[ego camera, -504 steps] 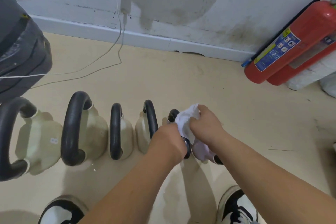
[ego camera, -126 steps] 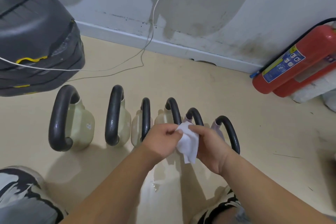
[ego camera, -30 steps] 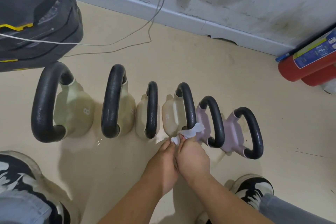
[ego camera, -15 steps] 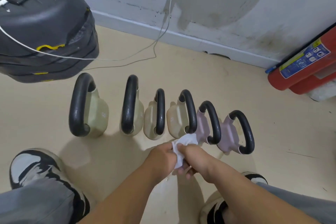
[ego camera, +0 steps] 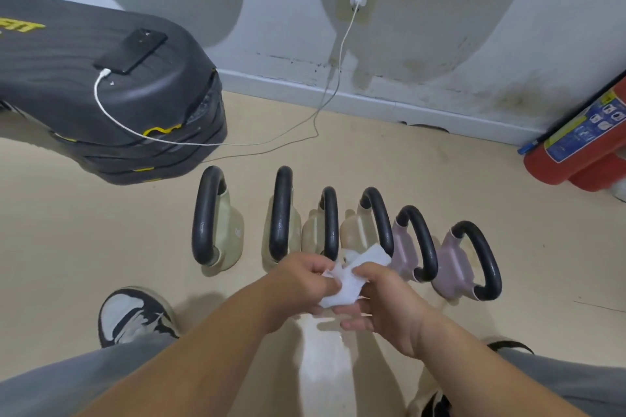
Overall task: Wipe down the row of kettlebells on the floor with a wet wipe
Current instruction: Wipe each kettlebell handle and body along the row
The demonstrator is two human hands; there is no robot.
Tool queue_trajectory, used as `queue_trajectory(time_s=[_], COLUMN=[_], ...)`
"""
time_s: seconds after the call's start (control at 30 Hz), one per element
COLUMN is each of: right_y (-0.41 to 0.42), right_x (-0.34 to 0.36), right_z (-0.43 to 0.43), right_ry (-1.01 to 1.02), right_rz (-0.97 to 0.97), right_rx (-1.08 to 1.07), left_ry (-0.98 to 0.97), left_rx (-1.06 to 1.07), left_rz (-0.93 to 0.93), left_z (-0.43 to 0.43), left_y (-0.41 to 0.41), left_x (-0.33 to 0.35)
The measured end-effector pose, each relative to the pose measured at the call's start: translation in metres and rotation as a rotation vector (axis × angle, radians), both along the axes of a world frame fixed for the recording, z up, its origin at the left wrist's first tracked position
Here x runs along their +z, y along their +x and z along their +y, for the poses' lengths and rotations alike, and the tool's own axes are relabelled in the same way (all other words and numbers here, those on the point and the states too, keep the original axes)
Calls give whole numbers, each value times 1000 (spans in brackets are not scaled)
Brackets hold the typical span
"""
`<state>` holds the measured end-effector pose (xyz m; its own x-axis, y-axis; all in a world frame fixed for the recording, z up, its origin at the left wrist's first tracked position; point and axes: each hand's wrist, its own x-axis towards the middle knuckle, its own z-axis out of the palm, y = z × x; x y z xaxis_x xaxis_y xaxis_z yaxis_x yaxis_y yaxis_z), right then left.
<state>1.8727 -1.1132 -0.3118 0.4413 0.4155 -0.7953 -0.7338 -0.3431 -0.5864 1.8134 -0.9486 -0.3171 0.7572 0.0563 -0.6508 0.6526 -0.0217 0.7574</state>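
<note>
Left hand and right hand pinch a crumpled wet wipe, kettlebells at twelve o'clock. Tugging it apart could tear it; drips could slick the floor.

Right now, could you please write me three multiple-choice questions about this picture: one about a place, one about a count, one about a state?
1. Where does the phone lie?
A. On the floor by the shoes
B. On the black platform
C. On the fire extinguisher

2. How many kettlebells stand in the row?
A. Four
B. Six
C. Eight

3. In what state is the wet wipe?
A. Lying loose on the floor
B. Draped over the leftmost handle
C. Pinched between both hands

Answers:
1 B: the phone rests flat on top of the platform.
2 B: six black handles show, four on pale bodies and two on lilac ones.
3 C: the left hand and the right hand each grip the crumpled wipe.
</note>
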Motion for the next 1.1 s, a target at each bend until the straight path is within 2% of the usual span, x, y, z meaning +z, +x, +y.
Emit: queue_trajectory(time_s=[0.1, 0.17, 0.23, 0.33, 0.4, 0.5, 0.6, 0.67, 0.77, 0.87, 1.0, 1.1], right_y=[6, 14, 19, 27, 33, 42, 52, 58, 64, 72, 80, 80], right_x=[-2, -5, -8, -10, -12, -8, 5, 5, -1, -6, -11, -10], right_z=[-2, -1, 3, 15, 21, 24, 26, 28, 36, 41, 39, 37], right_ry=[214, 305, 250, 53, 20, 75, 270, 347, 253, 195, 252, 268], right_rz=[113, 183, 150, -66, -142, -113, 59, 101, -22, -83, -51, -3], right_rx=[-311, -409, -380, -227, -169, -195, -234, -231, -128, -147, -335, -371], left_ry=[-209, -271, -261, -58, 33, 25, -9, -29, -48, -63, 20, 9], left_rx=[138, 192, 184, 67, 33, 51, 67, 98, 169, 229, 239, 269], left_rz=[146, 189, 161, 82, 24, 21, -14, -56, -104, -154, -212, -227], left_z=[-1, -2, -4, -6, -7, -3, 2, 5, 8, 14, 20, 17], left_y=[-2, 1, 4, 13, 20, 29, 32, 31, 34, 37, 41, 45], left_x=[3, 1, -1, -5, -11, -17, -24, -26, -27, -26, -24, -16])
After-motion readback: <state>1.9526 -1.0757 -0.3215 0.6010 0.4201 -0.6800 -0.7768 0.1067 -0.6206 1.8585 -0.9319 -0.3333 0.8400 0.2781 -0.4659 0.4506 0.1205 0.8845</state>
